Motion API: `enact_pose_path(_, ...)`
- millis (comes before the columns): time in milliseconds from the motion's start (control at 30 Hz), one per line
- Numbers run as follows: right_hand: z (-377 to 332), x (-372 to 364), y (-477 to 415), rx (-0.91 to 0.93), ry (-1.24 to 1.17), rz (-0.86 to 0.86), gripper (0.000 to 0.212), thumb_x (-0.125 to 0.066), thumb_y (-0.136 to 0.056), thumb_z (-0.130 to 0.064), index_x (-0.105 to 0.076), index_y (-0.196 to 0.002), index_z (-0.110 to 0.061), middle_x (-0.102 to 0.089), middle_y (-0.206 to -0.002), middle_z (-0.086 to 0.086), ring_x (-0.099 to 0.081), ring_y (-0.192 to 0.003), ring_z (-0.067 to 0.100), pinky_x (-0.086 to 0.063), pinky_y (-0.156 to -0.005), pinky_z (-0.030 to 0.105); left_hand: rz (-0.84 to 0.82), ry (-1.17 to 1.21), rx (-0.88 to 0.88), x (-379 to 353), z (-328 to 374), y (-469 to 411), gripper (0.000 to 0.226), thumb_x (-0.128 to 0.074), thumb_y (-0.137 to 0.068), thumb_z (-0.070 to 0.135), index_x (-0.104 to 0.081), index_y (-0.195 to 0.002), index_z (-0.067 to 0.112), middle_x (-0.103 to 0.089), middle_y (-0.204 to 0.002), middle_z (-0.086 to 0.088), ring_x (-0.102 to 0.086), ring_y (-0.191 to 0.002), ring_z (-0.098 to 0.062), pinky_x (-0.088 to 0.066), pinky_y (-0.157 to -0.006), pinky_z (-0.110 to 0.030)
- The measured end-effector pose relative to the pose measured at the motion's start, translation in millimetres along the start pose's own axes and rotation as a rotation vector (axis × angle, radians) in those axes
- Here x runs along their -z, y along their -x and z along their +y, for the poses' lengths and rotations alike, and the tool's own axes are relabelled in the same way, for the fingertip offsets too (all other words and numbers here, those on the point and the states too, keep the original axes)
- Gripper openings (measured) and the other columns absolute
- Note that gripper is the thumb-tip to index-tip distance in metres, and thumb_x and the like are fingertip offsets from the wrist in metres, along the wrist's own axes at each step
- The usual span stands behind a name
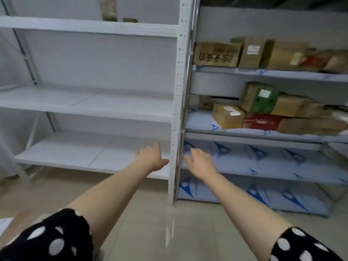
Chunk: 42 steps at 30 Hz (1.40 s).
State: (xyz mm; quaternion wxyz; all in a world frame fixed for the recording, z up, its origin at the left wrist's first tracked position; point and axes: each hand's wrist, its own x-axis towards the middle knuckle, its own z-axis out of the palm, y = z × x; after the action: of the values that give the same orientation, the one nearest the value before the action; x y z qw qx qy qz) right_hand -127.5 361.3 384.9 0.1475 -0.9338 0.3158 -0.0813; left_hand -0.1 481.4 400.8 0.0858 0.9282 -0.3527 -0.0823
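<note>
While both arms stretch fwd, left hand (152, 157) & right hand (201, 162) hang loose, empty, either side of white upright (178, 81).

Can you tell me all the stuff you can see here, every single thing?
white rack: one, white, on the left
brownish things: two, blurred, on the white rack's top shelf
blue-filmed rack: one, pale blue with dark blue logos, on the right
cardboard boxes: several, brown, on the blue-filmed rack's two upper shelves
green box: one, green, among the lower row of boxes
red box: one, red, just below the green box
floor: glossy beige tiles, under both racks
sleeves: two, black with white dots, bottom corners
left hand: open, holding nothing, before the white rack's bottom shelf
right hand: open, holding nothing, before the blue-filmed rack
</note>
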Motion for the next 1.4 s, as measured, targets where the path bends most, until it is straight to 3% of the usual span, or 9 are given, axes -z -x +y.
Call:
enact_pose_path(100,62,22,-1,-0.135,-0.081,0.017,0.052,-0.029,-0.103,-0.035,-0.029,-0.147,-0.007,-0.032,-0.151,0.013,-0.031,-0.137,0.03,-0.024,-0.112,0.037,-0.017,-0.016,-0.12,-9,64,-31,0.076,-0.05,-0.09,0.053,-0.019,-0.149,0.016,-0.037,-0.147,-0.014,-0.04,-0.132,-0.034,-0.032,-0.108,-0.046)
enact_pose_path(300,155,39,-32,-0.325,-0.184,0.068,0.052,-0.03,-0.103,-0.035,-0.027,-0.147,-0.007,-0.03,-0.151,0.013,-0.032,-0.137,0.029,-0.027,-0.109,0.037,-0.101,-0.019,-0.279,-36,157,-107,0.083,-0.05,-0.091,0.053,-0.007,-0.153,0.017,-0.031,-0.151,-0.014,-0.038,-0.133,-0.033,-0.033,-0.11,-0.046)
enact_pose_path(467,210,54,-96,-0.375,-0.198,0.099,0.052,-0.031,-0.103,-0.035,-0.027,-0.148,-0.008,-0.028,-0.152,0.012,-0.032,-0.138,0.028,-0.03,-0.109,0.038,-0.091,0.037,-0.355,-48,222,-189,0.075,-0.054,-0.091,0.047,-0.02,-0.148,0.013,-0.038,-0.144,-0.017,-0.043,-0.128,-0.034,-0.038,-0.106,-0.045)
enact_pose_path(633,258,72,-187,-0.413,-0.238,0.113,0.054,-0.033,-0.103,-0.036,-0.027,-0.148,-0.007,-0.029,-0.153,0.012,-0.03,-0.14,0.027,-0.028,-0.111,0.039,-0.109,0.093,-0.402,-49,274,-272,0.075,-0.053,-0.093,0.045,-0.016,-0.151,0.015,-0.036,-0.147,-0.015,-0.044,-0.129,-0.03,-0.04,-0.104,-0.039)
enact_pose_path(800,300,98,-258,-0.462,-0.323,0.209,0.049,-0.033,-0.103,-0.031,-0.032,-0.145,-0.007,-0.037,-0.149,0.013,-0.038,-0.134,0.029,-0.034,-0.104,0.036,-0.093,0.138,-0.434,-37,326,-345,0.057,-0.052,-0.094,0.039,-0.034,-0.141,0.011,-0.052,-0.129,-0.017,-0.052,-0.115,-0.033,-0.044,-0.092,-0.037)
enact_pose_path(1000,355,127,-300,-0.468,-0.399,0.331,0.049,-0.033,-0.104,-0.028,-0.029,-0.148,-0.006,-0.036,-0.15,0.012,-0.035,-0.137,0.026,-0.03,-0.109,0.034,-0.019,0.246,-0.448,-20,399,-383,0.055,-0.042,-0.099,0.039,-0.038,-0.141,0.003,-0.047,-0.141,-0.016,-0.046,-0.127,-0.032,-0.039,-0.098,-0.035)
enact_pose_path(1100,389,147,-320,-0.47,-0.402,0.394,0.047,-0.033,-0.104,-0.028,-0.031,-0.147,-0.008,-0.039,-0.148,0.012,-0.037,-0.136,0.027,-0.033,-0.108,0.036,0.023,0.378,-0.433,-9,434,-400,0.043,-0.044,-0.099,0.037,-0.054,-0.123,0.003,-0.059,-0.125,-0.017,-0.054,-0.115,-0.033,-0.043,-0.085,-0.034)
enact_pose_path(1267,442,186,-365,-0.443,-0.496,0.496,0.045,-0.034,-0.103,-0.028,-0.037,-0.144,-0.009,-0.045,-0.143,0.011,-0.048,-0.126,0.028,-0.04,-0.095,0.033,0.09,0.595,-0.297,8,488,-445,0.045,-0.044,-0.099,0.04,-0.063,-0.108,0.0,-0.066,-0.11,-0.017,-0.061,-0.102,-0.034,-0.046,-0.078,-0.034)
enact_pose_path(1400,478,218,-400,-0.452,-0.502,0.552,0.041,-0.037,-0.103,-0.029,-0.047,-0.133,-0.004,-0.051,-0.134,0.016,-0.05,-0.121,0.032,-0.041,-0.094,0.036,0.092,0.898,-0.131,15,521,-473,0.051,-0.05,-0.094,0.046,-0.058,-0.116,0.001,-0.064,-0.113,-0.013,-0.059,-0.105,-0.031,-0.049,-0.092,-0.04)
